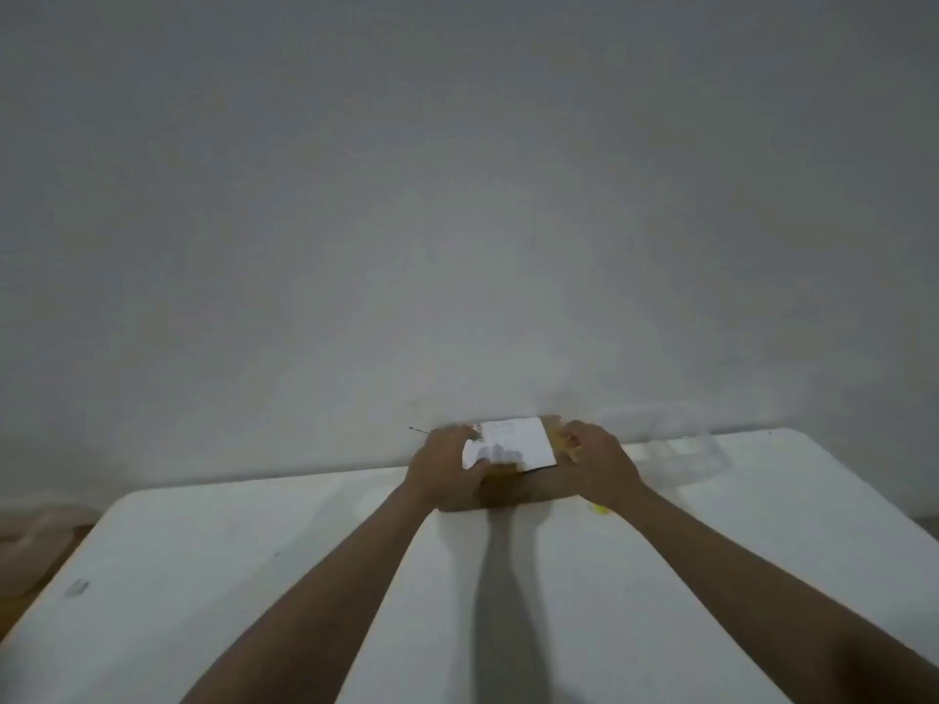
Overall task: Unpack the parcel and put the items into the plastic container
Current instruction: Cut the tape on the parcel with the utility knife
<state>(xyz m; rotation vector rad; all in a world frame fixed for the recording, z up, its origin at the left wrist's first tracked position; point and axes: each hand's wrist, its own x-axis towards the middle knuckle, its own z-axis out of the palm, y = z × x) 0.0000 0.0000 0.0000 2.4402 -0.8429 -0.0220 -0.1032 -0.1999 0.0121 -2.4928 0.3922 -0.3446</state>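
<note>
Two bare forearms stretch out over the white table (203, 576), which carries a small grey sticker (77, 587) near its left edge and a tiny yellow scrap (600, 509) by the right wrist. At the far side of the table the left hand (443, 470) grips the left end of the brown parcel (528, 487), fingers curled over its top, while the right hand (599, 462) grips the right end the same way. The parcel sits on the table, and its white label (518, 442) faces up (the print is too blurred to read). Just right of it stands the clear plastic container (681, 449), hard against the pale wall (457, 195).
</note>
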